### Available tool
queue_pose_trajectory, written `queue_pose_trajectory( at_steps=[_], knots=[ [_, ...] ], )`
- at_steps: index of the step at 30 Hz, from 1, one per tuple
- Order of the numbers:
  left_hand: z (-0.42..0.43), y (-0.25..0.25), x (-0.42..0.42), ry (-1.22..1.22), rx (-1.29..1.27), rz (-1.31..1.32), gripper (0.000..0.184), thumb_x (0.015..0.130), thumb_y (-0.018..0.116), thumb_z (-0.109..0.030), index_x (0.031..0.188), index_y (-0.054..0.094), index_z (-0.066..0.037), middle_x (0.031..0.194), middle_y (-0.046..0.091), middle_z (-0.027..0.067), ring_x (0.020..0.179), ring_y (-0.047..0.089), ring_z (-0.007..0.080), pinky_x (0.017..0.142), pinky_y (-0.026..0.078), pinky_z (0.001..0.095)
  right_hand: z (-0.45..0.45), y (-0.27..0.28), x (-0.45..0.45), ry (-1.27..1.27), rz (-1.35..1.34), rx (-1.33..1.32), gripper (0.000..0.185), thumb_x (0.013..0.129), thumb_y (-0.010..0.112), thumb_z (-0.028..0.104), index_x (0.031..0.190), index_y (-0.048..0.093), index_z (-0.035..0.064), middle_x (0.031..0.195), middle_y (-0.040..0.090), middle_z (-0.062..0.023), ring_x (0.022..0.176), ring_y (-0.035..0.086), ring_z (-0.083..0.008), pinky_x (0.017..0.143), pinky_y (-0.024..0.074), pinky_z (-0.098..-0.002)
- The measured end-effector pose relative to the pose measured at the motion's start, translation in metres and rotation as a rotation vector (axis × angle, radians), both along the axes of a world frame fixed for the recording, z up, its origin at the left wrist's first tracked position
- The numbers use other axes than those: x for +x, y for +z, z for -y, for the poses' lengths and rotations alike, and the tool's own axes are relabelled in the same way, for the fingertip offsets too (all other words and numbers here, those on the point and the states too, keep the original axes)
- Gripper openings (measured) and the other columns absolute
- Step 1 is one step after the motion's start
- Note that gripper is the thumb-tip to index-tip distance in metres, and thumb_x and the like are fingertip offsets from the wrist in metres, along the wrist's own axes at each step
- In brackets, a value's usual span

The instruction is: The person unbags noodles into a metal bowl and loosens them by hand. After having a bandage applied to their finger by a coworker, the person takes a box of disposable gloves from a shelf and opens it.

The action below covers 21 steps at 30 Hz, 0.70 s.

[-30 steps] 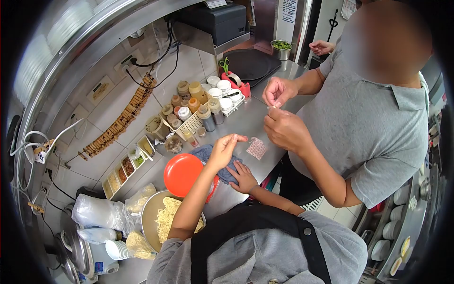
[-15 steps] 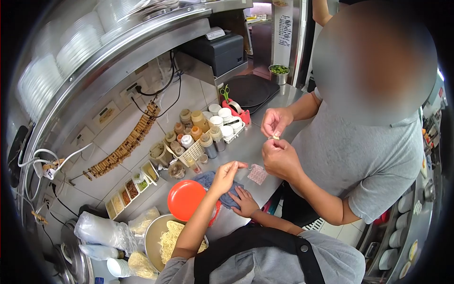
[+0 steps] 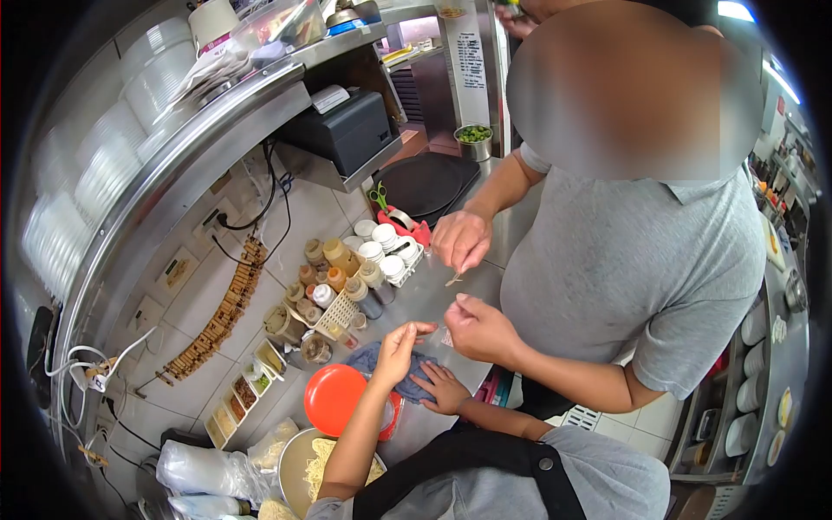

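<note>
Left hand point(image 3: 399, 354) raised near the cloth; grip loosely curled, fingertips bent toward thumb. Whether anything is pinched can't be told. Right hand point(image 3: 442, 387) laid flat, grip wide with fingers spread, nothing clasped. Rumpled blue-grey cloth point(image 3: 409, 390) is pressed under its fingers, extends toward 10 o'clock, and is partly hidden by the left hand. Cloth is carried on the silver metal worktop point(image 3: 425, 295).

Clock positions taken from left hand, as viewed. Between 2 and 3: small pink-and-white printed packet point(image 3: 448, 336), partly covered by co-worker's lower hand point(image 3: 481, 329), which is curled; contents can't be seen. At 1: thin pale-brown piece point(image 3: 453, 280), pinched in co-worker's upper hand point(image 3: 464, 241); too small to identify.

At 8: round red plastic dish point(image 3: 334, 399), overlapped by left forearm. At 7: round metal bowl point(image 3: 297, 452) with yellow noodles point(image 3: 321, 459) inside. At 10: cream lattice plastic basket point(image 3: 342, 314), filled with squeeze bottles point(image 3: 336, 277). At 12: white round tubs point(image 3: 393, 265); farther out, large black round tray point(image 3: 429, 186).
</note>
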<state>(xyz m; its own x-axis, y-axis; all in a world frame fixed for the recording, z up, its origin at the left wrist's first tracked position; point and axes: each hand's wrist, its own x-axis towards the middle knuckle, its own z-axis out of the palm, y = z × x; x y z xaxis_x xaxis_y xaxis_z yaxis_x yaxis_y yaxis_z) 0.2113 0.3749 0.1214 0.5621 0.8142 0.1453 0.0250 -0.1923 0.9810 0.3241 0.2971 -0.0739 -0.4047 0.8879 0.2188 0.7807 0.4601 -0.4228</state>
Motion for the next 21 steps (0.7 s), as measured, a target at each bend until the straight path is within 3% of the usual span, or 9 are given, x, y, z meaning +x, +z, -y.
queue_pose_trajectory(
  at_steps=[21],
  knots=[
    [-0.004, 0.016, 0.021, -0.034, 0.005, 0.013, 0.044, 0.1, 0.034, -0.035, 0.114, 0.058, -0.002, 0.116, 0.06, 0.0088, 0.105, 0.056, 0.0186, 0.087, 0.044, 0.0329, -0.002, -0.006, 0.0, -0.005, -0.006, 0.008, 0.071, 0.082, 0.058, 0.036, 0.144, 0.028, 0.0202, 0.148, 0.02, -0.0199, 0.137, 0.02, -0.0377, 0.109, 0.0229, -0.0511]
  ],
)
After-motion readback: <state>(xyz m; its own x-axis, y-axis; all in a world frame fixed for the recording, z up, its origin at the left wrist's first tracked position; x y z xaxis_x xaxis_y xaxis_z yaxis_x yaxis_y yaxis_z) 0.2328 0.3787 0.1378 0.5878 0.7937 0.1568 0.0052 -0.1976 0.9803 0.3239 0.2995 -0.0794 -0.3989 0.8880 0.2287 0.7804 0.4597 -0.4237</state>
